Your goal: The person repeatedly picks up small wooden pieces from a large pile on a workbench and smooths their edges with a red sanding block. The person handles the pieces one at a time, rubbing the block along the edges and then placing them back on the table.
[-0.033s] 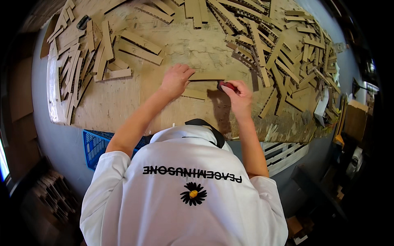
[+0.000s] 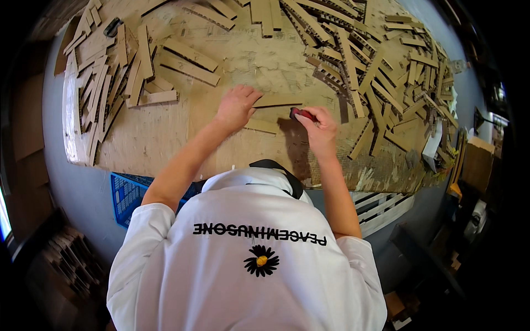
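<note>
On the workbench, left hand flattens a cardboard strip (palm down).

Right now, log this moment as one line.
left hand: flat on cardboard strip | right hand: grips red tool at strip | cut strips piled both sides of table

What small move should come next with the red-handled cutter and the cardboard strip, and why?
Probably draw the red-handled cutter along the long brown cardboard strip toward the left hand. The left hand lies flat on the strip's left end, pinning it to the cardboard-covered table, and the right hand holds the cutter at its right end.
</note>
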`<state>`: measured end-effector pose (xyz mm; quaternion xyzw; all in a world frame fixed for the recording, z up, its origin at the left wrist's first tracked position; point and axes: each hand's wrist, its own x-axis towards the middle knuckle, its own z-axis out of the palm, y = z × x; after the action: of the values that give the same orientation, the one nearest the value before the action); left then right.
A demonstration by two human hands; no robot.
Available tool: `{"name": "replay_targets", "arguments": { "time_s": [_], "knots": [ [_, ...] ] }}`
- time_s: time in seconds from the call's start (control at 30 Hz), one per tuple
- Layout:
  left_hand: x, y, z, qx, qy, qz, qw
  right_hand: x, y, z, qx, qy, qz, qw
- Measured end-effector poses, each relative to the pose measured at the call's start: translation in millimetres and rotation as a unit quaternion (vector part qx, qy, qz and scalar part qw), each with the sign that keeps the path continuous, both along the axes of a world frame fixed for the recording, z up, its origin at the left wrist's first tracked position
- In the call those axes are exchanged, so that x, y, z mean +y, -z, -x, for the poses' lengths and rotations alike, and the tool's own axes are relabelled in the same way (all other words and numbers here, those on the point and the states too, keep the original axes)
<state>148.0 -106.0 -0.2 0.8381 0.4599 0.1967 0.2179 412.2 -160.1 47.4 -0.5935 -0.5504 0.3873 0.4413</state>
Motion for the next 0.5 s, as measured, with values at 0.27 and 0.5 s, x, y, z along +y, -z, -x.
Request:
{"name": "replay_targets", "arguments": {
  "time_s": [0.27,0.5],
  "knots": [
    [-9.5,9.6,-4.6,-0.042,-0.054,0.004,0.998,27.9,24.7,28.9,-0.107,-0.053,-0.074,0.99],
    [-11.1,14.2,-4.2,-0.04,-0.066,-0.002,0.997,41.7,32.8,30.7,-0.175,-0.087,-0.09,0.977]
  ]
}}
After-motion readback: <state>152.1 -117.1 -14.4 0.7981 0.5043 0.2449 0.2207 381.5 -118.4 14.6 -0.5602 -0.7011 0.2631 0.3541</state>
